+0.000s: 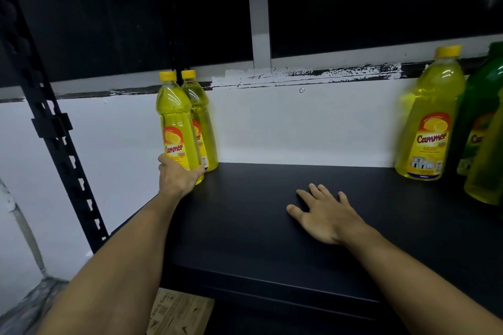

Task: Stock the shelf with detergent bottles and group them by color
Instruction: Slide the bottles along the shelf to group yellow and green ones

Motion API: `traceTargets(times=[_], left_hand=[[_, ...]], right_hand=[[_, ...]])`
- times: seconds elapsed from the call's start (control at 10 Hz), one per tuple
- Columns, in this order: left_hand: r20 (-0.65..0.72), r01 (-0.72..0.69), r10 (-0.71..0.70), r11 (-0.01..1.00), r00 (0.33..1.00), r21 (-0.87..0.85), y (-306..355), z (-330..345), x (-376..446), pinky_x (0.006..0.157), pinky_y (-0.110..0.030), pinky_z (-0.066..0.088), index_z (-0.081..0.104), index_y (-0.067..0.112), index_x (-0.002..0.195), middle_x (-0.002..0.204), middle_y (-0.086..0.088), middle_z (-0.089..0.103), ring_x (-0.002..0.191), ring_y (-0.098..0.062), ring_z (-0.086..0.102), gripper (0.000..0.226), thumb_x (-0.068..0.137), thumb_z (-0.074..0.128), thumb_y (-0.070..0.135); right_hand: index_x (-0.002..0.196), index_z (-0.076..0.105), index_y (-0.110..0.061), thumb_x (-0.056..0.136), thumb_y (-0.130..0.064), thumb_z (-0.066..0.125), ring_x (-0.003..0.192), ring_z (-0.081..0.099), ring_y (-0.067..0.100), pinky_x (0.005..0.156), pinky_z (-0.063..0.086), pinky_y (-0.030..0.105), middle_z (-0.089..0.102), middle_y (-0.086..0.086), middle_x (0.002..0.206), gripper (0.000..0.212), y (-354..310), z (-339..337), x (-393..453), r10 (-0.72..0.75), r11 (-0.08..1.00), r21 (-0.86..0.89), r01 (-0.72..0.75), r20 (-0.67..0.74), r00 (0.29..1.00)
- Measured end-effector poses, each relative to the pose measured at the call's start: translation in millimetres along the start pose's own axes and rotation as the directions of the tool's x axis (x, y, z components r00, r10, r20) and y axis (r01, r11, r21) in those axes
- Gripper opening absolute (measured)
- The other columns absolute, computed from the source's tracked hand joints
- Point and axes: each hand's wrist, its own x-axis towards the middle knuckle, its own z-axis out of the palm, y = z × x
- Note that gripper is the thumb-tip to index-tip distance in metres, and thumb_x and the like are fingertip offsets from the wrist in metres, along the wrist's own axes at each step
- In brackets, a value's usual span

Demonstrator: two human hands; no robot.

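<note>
Two yellow detergent bottles stand upright at the left end of the black shelf (258, 226). My left hand (177, 175) grips the base of the front yellow bottle (174, 122); the second yellow bottle (201, 122) stands right behind it, touching. My right hand (324, 212) rests flat on the shelf's middle, fingers spread, holding nothing. At the right end stands a third yellow bottle (430, 122). Beside it is a green bottle (481, 106), and in front of that another yellowish bottle (487, 171) cut by the frame edge.
A black slotted upright post (51, 122) rises at the shelf's left edge. A white wall (299, 128) backs the shelf, with dark panels above. A cardboard box (179, 315) lies below the shelf. Bare shelf surface stretches between the left and right bottle groups.
</note>
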Motion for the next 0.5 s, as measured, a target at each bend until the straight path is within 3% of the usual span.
traceTargets(times=[0.5], left_hand=[[0.035, -0.009, 0.009, 1.000, 0.999, -0.002, 0.2, -0.6, -1.4, 0.093, -0.047, 0.048, 0.022, 0.013, 0.136, 0.129, -0.014, 0.048, 0.115, -0.033, 0.053, 0.089, 0.076, 0.080, 0.045]], right_hand=[[0.155, 0.009, -0.029, 0.096, -0.063, 0.016, 0.149, -0.010, 0.015, 0.119, -0.007, 0.047, -0.003, -0.001, 0.163, 0.068, -0.9, -1.0, -1.4, 0.003, 1.000, -0.007, -0.003, -0.008, 1.000]])
